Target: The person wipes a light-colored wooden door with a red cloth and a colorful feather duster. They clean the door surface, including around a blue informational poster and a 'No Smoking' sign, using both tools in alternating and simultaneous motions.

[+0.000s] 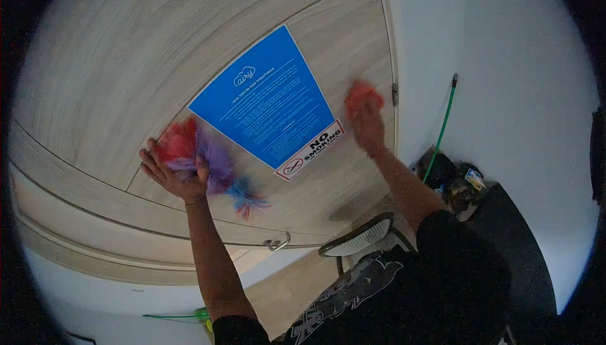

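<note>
A wooden-grain door (322, 207) fills much of the view before me. Against its left part, my left hand (175, 179) is on a fluffy duster (215, 162) of red, purple and blue fibres, with fingers spread along its edge. My right hand (369, 127) presses a reddish-orange cloth (363, 96) to the door near the hinge side; both are slightly blurred. Between the hands, a blue notice sheet (265, 96) bears writing. A white no-smoking sticker (310, 151) sits along its lower edge.
A metal door handle (278, 242) juts out below the duster. At right, a green stick (440, 132) leans on the white wall (511, 84) above dark trash bags (447, 174). A metal hinge (395, 95) is near my right hand. A slipper (362, 238) shows below, and a green-handled tool (180, 316) lies lower left.
</note>
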Demonstrator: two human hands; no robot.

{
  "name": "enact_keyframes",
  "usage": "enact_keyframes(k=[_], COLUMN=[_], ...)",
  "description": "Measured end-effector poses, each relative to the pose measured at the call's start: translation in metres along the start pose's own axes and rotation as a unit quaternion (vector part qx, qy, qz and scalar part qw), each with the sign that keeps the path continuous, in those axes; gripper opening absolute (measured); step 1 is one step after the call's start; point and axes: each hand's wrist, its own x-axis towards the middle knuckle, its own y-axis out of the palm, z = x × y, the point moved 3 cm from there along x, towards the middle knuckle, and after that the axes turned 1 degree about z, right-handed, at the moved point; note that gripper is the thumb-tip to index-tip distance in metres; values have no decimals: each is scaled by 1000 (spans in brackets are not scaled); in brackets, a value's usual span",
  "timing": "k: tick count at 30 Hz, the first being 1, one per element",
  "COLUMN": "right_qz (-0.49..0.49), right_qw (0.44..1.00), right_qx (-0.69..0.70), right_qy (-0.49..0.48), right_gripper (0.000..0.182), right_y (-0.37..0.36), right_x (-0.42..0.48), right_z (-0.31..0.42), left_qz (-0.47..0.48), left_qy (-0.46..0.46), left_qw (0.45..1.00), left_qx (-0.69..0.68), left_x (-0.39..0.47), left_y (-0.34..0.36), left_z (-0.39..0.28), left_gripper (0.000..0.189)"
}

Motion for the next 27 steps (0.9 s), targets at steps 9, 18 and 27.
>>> enact_keyframes(k=[9, 18, 27], right_qz=[-44, -172, 152], right_qw=[967, 954, 966], right_qx=[-109, 39, 89], right_qy=[228, 243, -192], right_gripper=[52, 45, 27], right_y=[36, -1, 22], right_x=[-54, 102, -15], right_z=[-89, 15, 104], left_qz=[-13, 0, -5], left_qy=[17, 0, -4], left_qw=[999, 1000, 1000], left_qx=[-25, -14, -21], left_x=[4, 4, 5], left_y=[5, -2, 3], left_z=[-11, -15, -11], left_gripper=[86, 89, 88])
